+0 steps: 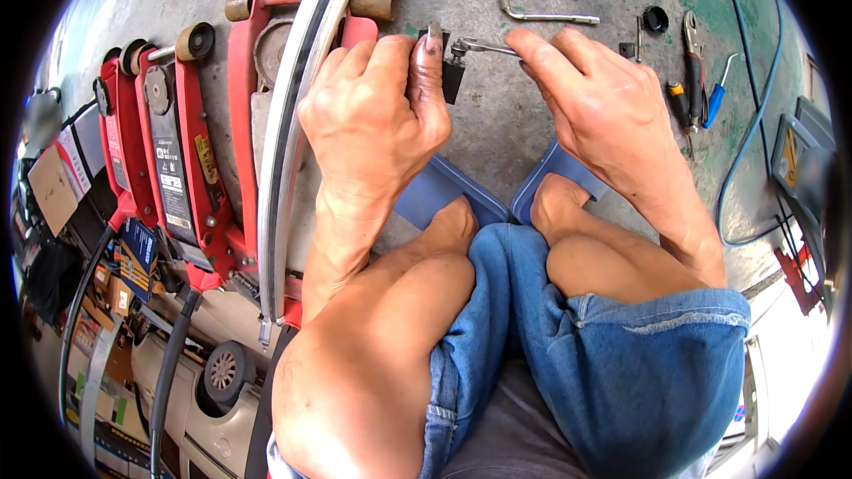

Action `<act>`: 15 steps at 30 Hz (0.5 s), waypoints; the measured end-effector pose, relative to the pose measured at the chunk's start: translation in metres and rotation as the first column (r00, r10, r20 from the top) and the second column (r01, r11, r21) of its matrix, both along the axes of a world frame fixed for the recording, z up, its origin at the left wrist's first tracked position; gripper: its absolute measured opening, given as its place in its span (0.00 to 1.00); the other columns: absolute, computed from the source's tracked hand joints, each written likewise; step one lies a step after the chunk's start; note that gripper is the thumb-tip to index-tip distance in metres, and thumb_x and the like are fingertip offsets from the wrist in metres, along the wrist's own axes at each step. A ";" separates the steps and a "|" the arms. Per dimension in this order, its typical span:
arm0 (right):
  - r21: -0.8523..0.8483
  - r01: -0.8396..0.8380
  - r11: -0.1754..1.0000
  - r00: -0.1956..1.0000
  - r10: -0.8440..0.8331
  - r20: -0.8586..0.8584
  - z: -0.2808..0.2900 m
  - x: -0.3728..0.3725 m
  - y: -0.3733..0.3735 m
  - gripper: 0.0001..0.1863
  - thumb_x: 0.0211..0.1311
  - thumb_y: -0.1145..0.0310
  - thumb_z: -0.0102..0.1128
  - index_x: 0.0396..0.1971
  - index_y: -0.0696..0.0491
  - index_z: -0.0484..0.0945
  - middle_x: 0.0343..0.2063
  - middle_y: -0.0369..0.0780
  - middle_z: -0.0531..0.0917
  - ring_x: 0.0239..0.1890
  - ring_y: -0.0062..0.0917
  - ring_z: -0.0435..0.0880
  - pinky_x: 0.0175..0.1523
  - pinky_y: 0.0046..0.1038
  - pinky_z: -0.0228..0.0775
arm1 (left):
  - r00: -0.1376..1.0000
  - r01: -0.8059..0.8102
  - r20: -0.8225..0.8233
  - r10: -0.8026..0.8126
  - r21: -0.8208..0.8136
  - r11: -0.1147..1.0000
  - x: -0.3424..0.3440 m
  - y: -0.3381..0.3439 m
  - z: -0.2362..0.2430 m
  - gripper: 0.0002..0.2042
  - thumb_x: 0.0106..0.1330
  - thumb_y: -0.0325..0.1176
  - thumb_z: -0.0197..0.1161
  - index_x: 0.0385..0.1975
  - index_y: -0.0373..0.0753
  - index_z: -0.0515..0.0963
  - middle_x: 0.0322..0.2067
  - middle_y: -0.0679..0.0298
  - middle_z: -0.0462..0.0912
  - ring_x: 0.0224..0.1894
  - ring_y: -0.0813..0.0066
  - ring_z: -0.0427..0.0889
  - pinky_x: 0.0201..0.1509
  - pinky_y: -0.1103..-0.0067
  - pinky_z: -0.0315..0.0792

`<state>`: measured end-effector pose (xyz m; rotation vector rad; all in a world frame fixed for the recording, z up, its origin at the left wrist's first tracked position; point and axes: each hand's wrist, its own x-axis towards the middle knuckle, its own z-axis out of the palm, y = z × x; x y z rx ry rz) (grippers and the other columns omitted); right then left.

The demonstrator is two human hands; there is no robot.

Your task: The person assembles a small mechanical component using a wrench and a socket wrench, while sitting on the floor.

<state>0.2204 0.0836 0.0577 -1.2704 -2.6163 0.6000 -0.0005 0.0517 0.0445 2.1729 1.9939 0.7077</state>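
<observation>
My left hand (373,120) is closed round a small black block-like part (453,80), thumb pressed along its side. A ratchet wrench (486,46) has its head against that part, and the fingers of my right hand (603,93) are closed on its handle end. Right beside my left hand runs a long curved silver-and-black strip (288,115); whether the hand also grips it I cannot tell. An L-shaped socket wrench (550,18) lies on the concrete floor beyond my right hand.
Several red floor jacks (182,151) stand at the left. At the right lie pliers (690,40), a yellow-and-black screwdriver (679,105), a blue-handled hook tool (717,102) and a black round cap (656,19). A blue hose (756,133) crosses the floor. My sandals (479,200) are below my hands.
</observation>
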 end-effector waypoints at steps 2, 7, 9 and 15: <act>0.027 -0.024 0.999 0.998 0.023 0.051 0.003 -0.003 0.003 0.22 0.54 0.75 0.63 0.53 0.49 0.78 0.30 0.39 0.79 0.33 0.36 0.87 0.33 0.39 0.81 | 1.000 -0.008 -0.010 0.008 0.000 1.000 0.001 0.001 0.002 0.11 0.65 0.36 0.70 0.23 0.41 0.79 0.19 0.60 0.77 0.23 0.55 0.78 0.27 0.62 0.71; 0.028 -0.065 0.997 0.993 0.062 0.099 0.012 -0.008 0.006 0.21 0.56 0.74 0.62 0.52 0.51 0.78 0.28 0.40 0.80 0.31 0.38 0.87 0.32 0.39 0.81 | 1.000 -0.003 -0.031 0.003 0.010 1.000 0.000 -0.001 0.003 0.11 0.65 0.37 0.70 0.23 0.41 0.79 0.19 0.60 0.78 0.23 0.55 0.78 0.26 0.63 0.72; 0.035 -0.075 0.997 0.991 0.071 0.109 0.015 -0.008 0.006 0.20 0.56 0.73 0.62 0.51 0.51 0.78 0.28 0.41 0.80 0.30 0.38 0.87 0.32 0.39 0.81 | 0.999 0.001 -0.040 -0.001 0.012 1.000 0.001 -0.001 0.001 0.12 0.65 0.37 0.70 0.22 0.41 0.78 0.19 0.60 0.78 0.23 0.55 0.79 0.26 0.63 0.72; -0.018 -0.073 0.997 0.974 0.075 0.216 0.027 -0.014 0.002 0.26 0.56 0.76 0.60 0.58 0.50 0.78 0.29 0.40 0.77 0.32 0.38 0.85 0.34 0.40 0.78 | 0.995 0.023 -0.095 -0.022 0.013 1.000 0.001 -0.001 0.002 0.12 0.65 0.37 0.70 0.22 0.42 0.78 0.19 0.59 0.79 0.23 0.55 0.80 0.26 0.63 0.73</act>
